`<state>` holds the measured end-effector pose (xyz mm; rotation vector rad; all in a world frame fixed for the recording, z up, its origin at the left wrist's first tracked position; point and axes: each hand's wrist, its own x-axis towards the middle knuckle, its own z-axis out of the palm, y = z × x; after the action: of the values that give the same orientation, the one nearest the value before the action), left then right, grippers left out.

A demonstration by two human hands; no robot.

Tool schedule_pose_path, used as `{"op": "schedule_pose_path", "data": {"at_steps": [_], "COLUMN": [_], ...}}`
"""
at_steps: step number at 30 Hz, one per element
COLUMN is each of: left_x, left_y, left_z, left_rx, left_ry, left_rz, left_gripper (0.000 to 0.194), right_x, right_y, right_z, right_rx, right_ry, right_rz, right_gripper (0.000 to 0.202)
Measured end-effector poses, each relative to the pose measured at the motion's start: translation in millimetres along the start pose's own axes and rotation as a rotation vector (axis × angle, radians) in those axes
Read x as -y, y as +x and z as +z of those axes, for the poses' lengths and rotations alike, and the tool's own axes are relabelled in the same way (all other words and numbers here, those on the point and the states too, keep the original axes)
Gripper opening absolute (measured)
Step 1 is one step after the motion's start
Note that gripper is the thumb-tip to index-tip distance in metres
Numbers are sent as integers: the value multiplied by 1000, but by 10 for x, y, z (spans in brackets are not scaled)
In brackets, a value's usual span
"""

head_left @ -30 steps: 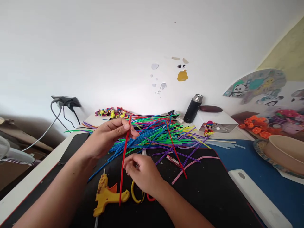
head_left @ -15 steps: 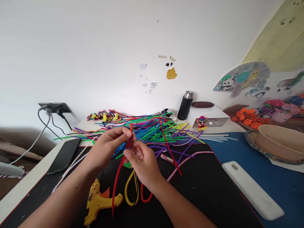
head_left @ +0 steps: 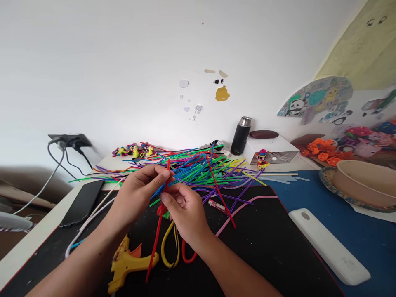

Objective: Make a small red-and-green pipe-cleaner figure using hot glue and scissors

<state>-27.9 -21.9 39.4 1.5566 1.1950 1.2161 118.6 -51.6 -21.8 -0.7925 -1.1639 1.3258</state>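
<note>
Right hand [head_left: 187,212] has risen beside left hand [head_left: 138,189]; both hands' fingers pinch one red stem [head_left: 158,235] over one glue gun [head_left: 123,264].

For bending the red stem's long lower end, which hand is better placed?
Probably the right hand: its thumb is at the red stem lower down, nearer that end; the left hand pinches near the top.

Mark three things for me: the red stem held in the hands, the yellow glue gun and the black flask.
Red stem [head_left: 156,235]: head view, on its free lower length.
Yellow glue gun [head_left: 127,265]: head view, on its body.
Black flask [head_left: 240,139]: head view, mid-body, below the silver cap.
</note>
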Motion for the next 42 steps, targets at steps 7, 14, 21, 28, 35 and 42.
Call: {"op": "schedule_pose_path", "data": {"at_steps": [7,14,21,28,35,42], "left_x": [-44,43,287,468,558,402], "left_y": [-42,157,263,274,283,367], "left_z": [33,-175,-296,-185,-214,-326], "left_rx": [62,181,625,820,795,535], "left_ry": [-29,261,938,1074,1041,410], "left_rz": [-76,18,-27,-139,-71,-116], "left_gripper": [44,47,35,27,14,33], "right_x": [42,233,245,220,218,165], "right_y": [34,140,176,148,143,139], "right_z": [-17,-233,-293,-234,-206,-219], "right_rx": [6,-87,-133,-85,-55,-50], "right_ry": [68,148,208,222,235,249], "right_rz": [69,65,103,137,167,147], "right_gripper": [37,44,49,48,48,43]}}
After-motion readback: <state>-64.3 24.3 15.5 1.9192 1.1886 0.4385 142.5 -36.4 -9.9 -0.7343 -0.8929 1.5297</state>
